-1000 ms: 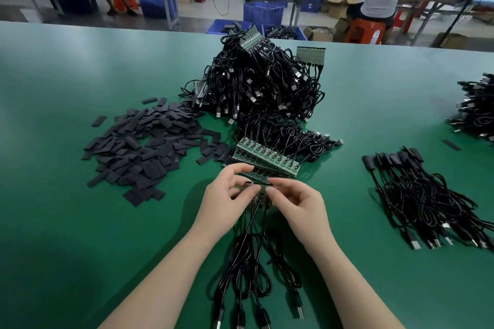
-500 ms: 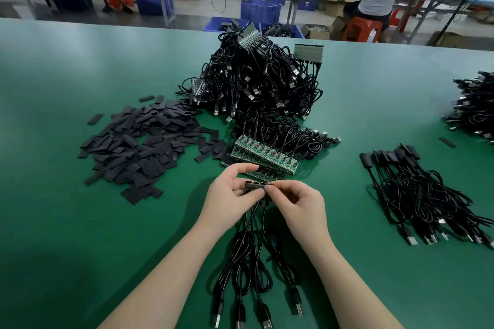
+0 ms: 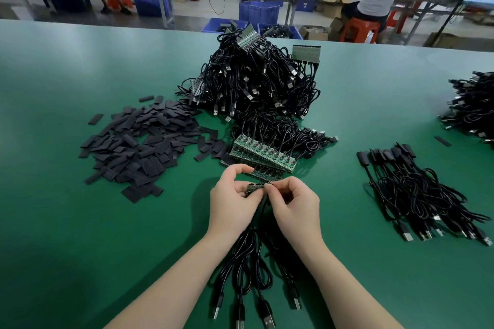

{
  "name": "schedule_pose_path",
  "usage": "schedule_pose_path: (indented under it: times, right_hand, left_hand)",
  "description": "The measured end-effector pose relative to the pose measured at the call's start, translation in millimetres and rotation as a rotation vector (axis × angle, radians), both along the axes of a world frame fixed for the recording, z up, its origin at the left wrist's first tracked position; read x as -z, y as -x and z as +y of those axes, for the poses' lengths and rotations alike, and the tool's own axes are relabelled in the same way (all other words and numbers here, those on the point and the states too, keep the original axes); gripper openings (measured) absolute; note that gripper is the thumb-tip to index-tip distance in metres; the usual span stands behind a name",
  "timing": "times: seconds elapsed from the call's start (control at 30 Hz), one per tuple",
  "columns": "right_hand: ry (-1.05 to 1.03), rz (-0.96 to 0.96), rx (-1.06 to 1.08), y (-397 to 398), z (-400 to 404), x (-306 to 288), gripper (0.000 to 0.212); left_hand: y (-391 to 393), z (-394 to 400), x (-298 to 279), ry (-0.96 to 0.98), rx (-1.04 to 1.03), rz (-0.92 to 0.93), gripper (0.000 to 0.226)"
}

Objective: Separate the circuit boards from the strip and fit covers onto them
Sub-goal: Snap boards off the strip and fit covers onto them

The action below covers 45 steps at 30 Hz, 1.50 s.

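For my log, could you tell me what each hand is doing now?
Left hand: pinching the short board strip.
Right hand: pinching the same strip's other end.

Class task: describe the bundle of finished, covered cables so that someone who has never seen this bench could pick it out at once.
Start at the green table and look right of the two hands. There lies a small flat bundle of finished cables. Unlike the tall tangled heap behind, its cables lie side by side, ends capped in black covers, no green boards showing.

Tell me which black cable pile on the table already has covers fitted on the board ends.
The small pile to the right of the right hand, the covered cables: their far ends wear black covers, while the big centre heap shows bare green board strips.
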State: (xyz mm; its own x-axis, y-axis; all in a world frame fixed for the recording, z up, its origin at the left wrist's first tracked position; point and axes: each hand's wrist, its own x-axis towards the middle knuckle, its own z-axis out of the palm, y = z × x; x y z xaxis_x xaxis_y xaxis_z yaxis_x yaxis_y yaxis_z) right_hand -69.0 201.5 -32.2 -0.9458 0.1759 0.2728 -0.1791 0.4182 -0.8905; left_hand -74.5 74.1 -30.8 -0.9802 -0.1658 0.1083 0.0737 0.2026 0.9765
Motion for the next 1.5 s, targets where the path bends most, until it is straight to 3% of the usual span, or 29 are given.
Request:
schedule_pose_path:
  times: [0.1, 0.2, 0.37, 0.47, 0.6, 0.67, 0.73, 0.8, 0.87, 0.97, 1.07, 1.27, 1.4, 1.5]
  right_hand:
    - [0.044, -0.005, -0.033, -4.9, -3.2, 1.3, 0.018]
    - [0.154, 0.027, 0.072, -4.1, 1.4, -1.9, 0.013]
    - [0.382, 0.304, 0.326, -1.3, 25.2, -39.5, 0.012]
    - [0.434, 0.441, 0.246, -3.5, 32.1, -76.8, 0.014]
    - [0.460, 0.336, -0.064, -2.0, 16.2, -104.3, 0.009]
    - [0.599, 0.251, -0.173, 2.1, 3.8, -105.6, 0.008]
    - [0.771, 0.157, -0.214, 8.0, -5.2, -98.6, 0.009]
    - [0.778, 0.035, -0.189, 12.3, -9.5, -81.6, 0.009]
    - [0.627, -0.093, -0.161, 11.1, -9.5, -55.3, 0.005]
    - [0.272, -0.152, -0.119, 3.7, -2.4, -17.6, 0.010]
    - [0.093, -0.108, -0.118, -1.3, 3.0, -4.8, 0.017]
    - [0.011, -0.092, -0.165, -3.7, 3.0, 0.2, 0.018]
    - [0.036, -0.091, -0.173, -2.3, 5.0, -0.2, 0.017]
    - [0.041, -0.093, -0.174, -2.0, 4.4, 0.9, 0.018]
  left_hand:
    - [3.1, -5.7, 0.7, -0.043, 0.006, -0.006, 0.042]
    - [1.5, -9.1, 3.6, -0.023, 0.027, -0.005, 0.045]
    - [-0.9, -1.3, 8.6, 0.394, 0.159, 0.056, 0.049]
    - [0.8, -0.3, 7.7, 0.406, 0.104, 0.092, 0.040]
    - [-0.5, -6.7, -2.2, 0.219, -0.080, 0.266, 0.028]
    - [0.3, -16.5, -8.9, 0.096, -0.192, 0.338, 0.021]
    - [4.2, -31.5, -13.5, 0.030, -0.286, 0.373, 0.018]
    - [11.2, -51.1, -15.9, 0.039, -0.390, 0.372, 0.016]
    - [21.3, -72.4, -16.7, 0.145, -0.528, 0.323, 0.016]
    - [40.8, -96.5, -18.0, 0.479, -0.607, 0.117, 0.022]
    - [65.4, -103.2, -20.9, 0.820, -0.404, -0.073, 0.038]
    - [116.7, -111.4, -29.5, 1.511, -0.068, -0.140, 0.050]
    - [127.6, -119.7, -33.4, 1.588, -0.054, -0.169, 0.041]
    - [127.7, -122.1, -30.8, 1.536, -0.079, -0.104, 0.027]
